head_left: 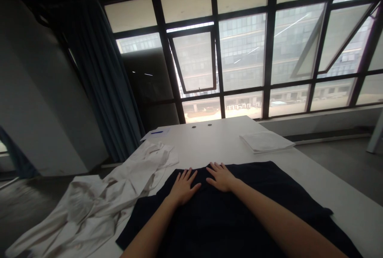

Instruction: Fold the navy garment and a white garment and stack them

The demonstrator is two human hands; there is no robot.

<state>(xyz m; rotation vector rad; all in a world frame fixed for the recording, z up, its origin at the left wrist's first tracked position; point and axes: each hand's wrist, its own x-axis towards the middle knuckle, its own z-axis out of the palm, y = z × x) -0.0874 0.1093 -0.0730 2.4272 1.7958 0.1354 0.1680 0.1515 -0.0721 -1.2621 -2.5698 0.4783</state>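
Observation:
A dark navy garment (263, 206) lies spread flat on a white table (215, 138). My left hand (183, 187) rests palm down on the garment's far part, fingers stretched out and apart. Just to its right my right hand (220, 176) also lies flat on the cloth near the far edge, fingers spread. Neither hand holds anything. Both forearms reach in from the bottom of the view.
A crumpled white shirt (119, 186) lies at the table's left side, hanging over the edge. A folded white cloth (265, 141) sits at the far right. A paper with a blue pen (156, 132) lies at the far left corner. Large windows and a dark curtain stand behind.

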